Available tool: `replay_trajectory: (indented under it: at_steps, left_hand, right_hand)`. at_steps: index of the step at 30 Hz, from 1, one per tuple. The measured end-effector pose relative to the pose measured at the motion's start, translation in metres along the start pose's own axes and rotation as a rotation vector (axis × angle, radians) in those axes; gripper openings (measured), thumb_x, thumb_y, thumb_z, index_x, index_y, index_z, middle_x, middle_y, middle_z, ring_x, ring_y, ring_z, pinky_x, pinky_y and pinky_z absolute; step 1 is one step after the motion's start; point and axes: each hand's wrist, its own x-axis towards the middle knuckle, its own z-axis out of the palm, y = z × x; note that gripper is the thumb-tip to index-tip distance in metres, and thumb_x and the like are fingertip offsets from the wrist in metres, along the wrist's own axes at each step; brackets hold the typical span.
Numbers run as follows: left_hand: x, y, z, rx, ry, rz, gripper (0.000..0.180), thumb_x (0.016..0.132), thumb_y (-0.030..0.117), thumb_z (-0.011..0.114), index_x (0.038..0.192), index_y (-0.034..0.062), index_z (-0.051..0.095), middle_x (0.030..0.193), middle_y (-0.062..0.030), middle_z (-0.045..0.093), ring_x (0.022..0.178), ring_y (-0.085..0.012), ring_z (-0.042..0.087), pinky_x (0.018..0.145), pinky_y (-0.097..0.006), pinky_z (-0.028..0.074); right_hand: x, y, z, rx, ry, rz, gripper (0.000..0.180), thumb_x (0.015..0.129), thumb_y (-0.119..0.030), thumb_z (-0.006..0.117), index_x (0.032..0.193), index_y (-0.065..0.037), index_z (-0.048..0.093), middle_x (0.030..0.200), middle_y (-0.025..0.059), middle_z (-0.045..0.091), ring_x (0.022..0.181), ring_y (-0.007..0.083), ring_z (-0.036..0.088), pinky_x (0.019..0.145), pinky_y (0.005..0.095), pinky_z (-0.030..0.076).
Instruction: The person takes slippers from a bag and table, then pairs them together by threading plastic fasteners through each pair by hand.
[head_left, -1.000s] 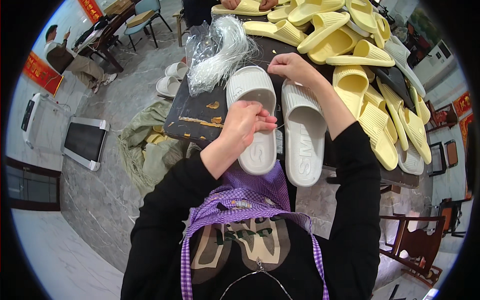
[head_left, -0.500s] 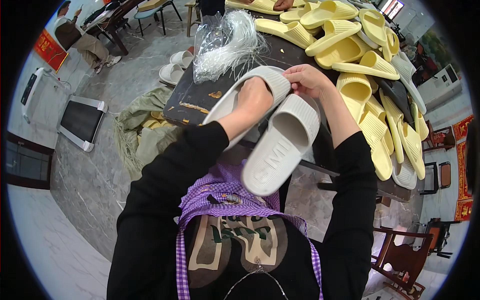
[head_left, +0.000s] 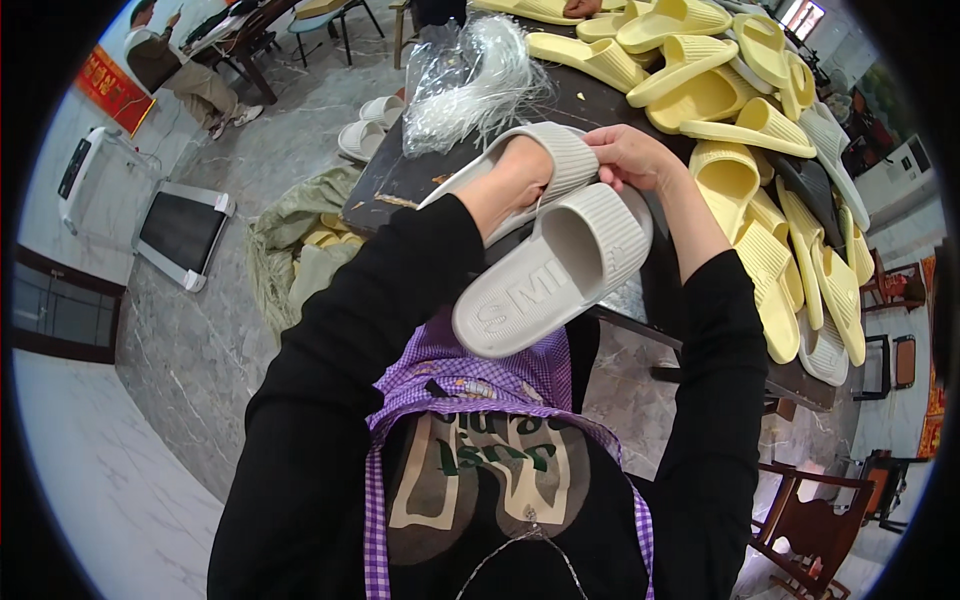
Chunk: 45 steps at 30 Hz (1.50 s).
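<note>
Two light grey slide slippers are in front of me, toes pointing away. My left hand (head_left: 518,178) reaches under the ribbed strap of the left slipper (head_left: 568,160) and holds it, its fingertips hidden inside. The right slipper (head_left: 510,305) hangs tilted beside it, lower and nearer my body. At the toe end, where the two slippers meet, my right hand (head_left: 632,157) is closed in a pinch. What lies between its fingertips is too small to make out. A thin pale strand seems to run between the slippers.
A dark table (head_left: 375,205) carries a bundle of clear plastic ties (head_left: 480,85) in a bag and a heap of yellow slippers (head_left: 725,180). Another person's hand (head_left: 582,8) is at the far edge. A green sack (head_left: 300,240) with yellow slippers stands left; a wooden chair (head_left: 815,520) is right.
The right slipper has swung up and to the left, turning flatter. Its sole now overlaps the space below my left wrist. Both hands keep their places at the slippers; the whole view has shifted slightly.
</note>
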Motion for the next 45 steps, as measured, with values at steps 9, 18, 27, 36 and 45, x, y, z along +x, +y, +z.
replay_trajectory:
  at_steps: [9,18,27,36,45]
  left_hand:
    - [0.023,-0.013,-0.005,-0.128,-0.298,0.083,0.012,0.084,0.011,0.057,0.087,0.0010,0.062,0.071,-0.0055,0.063,0.057,-0.0115,0.060,0.050,-0.023,0.048]
    - [-0.059,0.018,-0.007,-0.188,0.026,0.016,0.015,0.084,0.014,0.057,0.088,0.0005,0.062,0.075,-0.0041,0.062,0.059,-0.0111,0.056,0.050,-0.026,0.046]
    - [-0.028,0.073,-0.022,0.687,0.097,0.757,0.026,0.077,0.014,0.061,0.094,-0.0052,0.062,0.078,-0.0073,0.065,0.071,-0.0120,0.059,0.065,-0.024,0.046]
    - [0.040,0.064,0.004,0.532,-0.228,0.144,0.017,0.069,0.009,0.068,0.084,0.0005,0.067,0.071,-0.0039,0.063,0.064,-0.0105,0.056,0.061,-0.023,0.045]
    - [0.042,0.049,0.002,0.362,-0.207,0.038,0.013,0.068,0.007,0.071,0.079,0.0011,0.066,0.070,-0.0044,0.062,0.060,-0.0097,0.055,0.057,-0.022,0.044]
  right_hand:
    - [-0.002,-0.001,0.011,-0.128,0.116,-0.034,0.008,0.086,-0.008,0.054,0.089,-0.003,0.059,0.056,-0.0022,0.055,0.039,0.0021,0.046,0.033,0.0165,0.035]
    - [-0.014,0.009,0.017,-0.418,0.590,-0.249,0.012,0.087,-0.011,0.051,0.086,-0.001,0.058,0.060,0.0015,0.054,0.045,0.0066,0.046,0.041,0.0218,0.038]
    - [-0.034,0.005,0.007,-0.492,0.774,-0.484,0.012,0.085,-0.009,0.051,0.085,0.000,0.059,0.063,0.0015,0.055,0.056,0.0082,0.048,0.053,0.0222,0.041]
    - [-0.031,0.015,0.011,-0.457,0.852,-0.613,0.010,0.082,-0.008,0.053,0.085,-0.001,0.060,0.063,0.0076,0.058,0.058,0.0148,0.054,0.056,0.0282,0.044]
    - [-0.041,0.021,0.011,-0.391,0.769,-0.473,0.009,0.083,-0.004,0.053,0.086,0.001,0.060,0.073,0.0031,0.060,0.064,0.0082,0.054,0.059,0.0218,0.045]
